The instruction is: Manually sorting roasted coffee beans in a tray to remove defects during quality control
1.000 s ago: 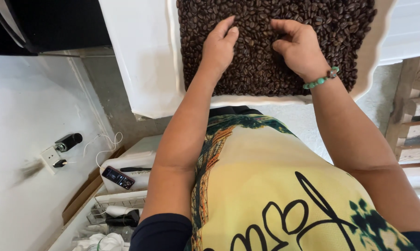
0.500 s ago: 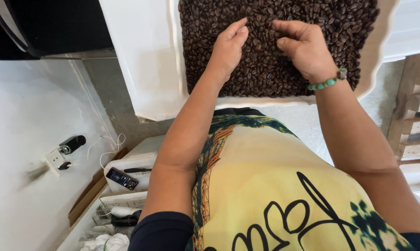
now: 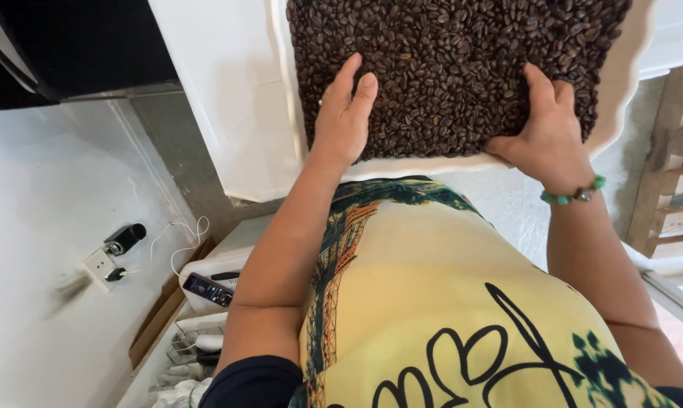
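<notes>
A: Where are the hands?

B: Both at the top of the frame, on a white tray [image 3: 285,91] heaped with dark roasted coffee beans [image 3: 462,60]. The left hand [image 3: 343,121] lies flat and released on the beans near the tray's left edge, fingers together, palm down, gripping nothing.

A: And the other?

B: The right hand [image 3: 545,136] is spread over the beans at the tray's lower right, thumb at the near rim [image 3: 432,165]. I cannot tell whether it grips the rim or just presses the beans. A green bead bracelet [image 3: 571,196] circles that wrist.

A: Why flat palms?

B: My guess: a flat hand spreads or steadies a loose layer without scooping.

A: Any packages or labels?

B: None on the tray. Lower left of the frame, a white boxy appliance [image 3: 228,261] with a small dark panel, a white wall socket [image 3: 100,266] and a brown cardboard edge [image 3: 160,321].
</notes>
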